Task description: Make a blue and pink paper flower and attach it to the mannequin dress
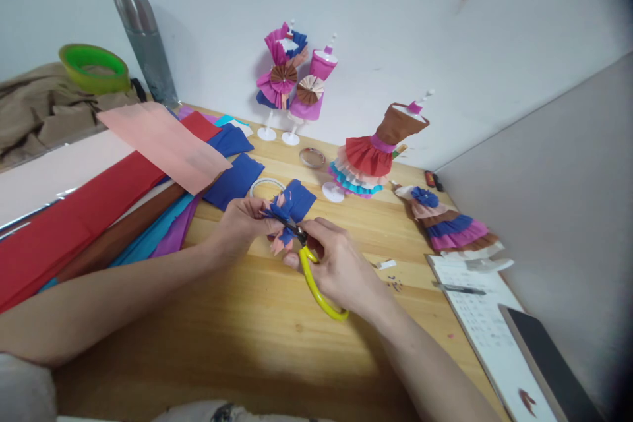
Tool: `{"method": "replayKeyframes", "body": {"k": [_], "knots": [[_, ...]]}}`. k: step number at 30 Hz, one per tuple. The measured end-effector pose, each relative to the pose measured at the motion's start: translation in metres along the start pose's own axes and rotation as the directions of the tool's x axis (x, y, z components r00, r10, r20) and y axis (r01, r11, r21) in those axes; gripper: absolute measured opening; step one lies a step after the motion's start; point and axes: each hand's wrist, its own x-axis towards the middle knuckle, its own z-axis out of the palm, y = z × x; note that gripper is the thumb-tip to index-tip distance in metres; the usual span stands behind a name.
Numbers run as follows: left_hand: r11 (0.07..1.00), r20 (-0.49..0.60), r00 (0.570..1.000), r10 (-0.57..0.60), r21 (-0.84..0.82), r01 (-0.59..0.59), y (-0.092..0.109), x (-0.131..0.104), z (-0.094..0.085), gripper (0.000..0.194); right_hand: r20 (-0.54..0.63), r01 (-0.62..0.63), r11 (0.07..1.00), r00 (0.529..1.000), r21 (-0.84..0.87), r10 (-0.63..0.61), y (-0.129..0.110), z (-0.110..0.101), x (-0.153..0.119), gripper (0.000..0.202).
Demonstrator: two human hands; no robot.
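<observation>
Near the middle of the wooden table, my left hand [243,223] pinches a small blue and peach paper flower [281,241] with ragged petals. My right hand [336,260] is wrapped round yellow-handled scissors [316,290]. Their dark blades point left and lie against the blue petals. Just behind the flower is a blue crepe paper piece [299,199], close to a white tape ring [267,182]. Another blue sheet [234,181] lies beyond my left hand.
Crepe strips [84,217] cover the left side near a bottle [148,46] and green tape [93,69]. Paper-dressed mannequins [284,76] [383,145] stand at the back. At right are a paper dress [450,224], a written sheet [475,316] and a dark tablet-like object [554,362].
</observation>
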Motion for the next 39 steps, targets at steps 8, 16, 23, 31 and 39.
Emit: {"method": "replayKeyframes", "body": {"k": [8, 16, 23, 31, 39], "knots": [[1.000, 0.012, 1.000, -0.021, -0.011, 0.021, -0.0013, -0.0006, -0.0001, 0.013, -0.023, -0.015, 1.000, 1.000, 0.005, 0.015, 0.0026, 0.0017, -0.0002, 0.026], [0.997, 0.028, 0.999, -0.018, -0.072, 0.020, -0.0040, 0.0013, -0.0007, 0.014, -0.027, -0.024, 1.000, 0.999, -0.001, 0.024, 0.0031, 0.0018, 0.0002, 0.025], [0.996, 0.006, 0.999, -0.037, -0.081, 0.037, -0.0022, 0.0021, 0.0005, 0.015, -0.041, -0.014, 1.000, 0.999, -0.023, 0.013, 0.0062, 0.0027, -0.0005, 0.023], [0.997, -0.001, 0.999, -0.047, -0.061, 0.047, -0.0034, 0.0026, -0.0010, 0.015, -0.066, 0.013, 0.998, 0.998, -0.053, -0.017, 0.0072, 0.0020, 0.0002, 0.025], [0.997, -0.011, 0.999, -0.040, -0.071, 0.039, -0.0003, 0.0038, 0.0016, 0.017, -0.031, -0.021, 0.998, 0.999, -0.065, 0.019, 0.0079, -0.0003, 0.0010, 0.028]]}}
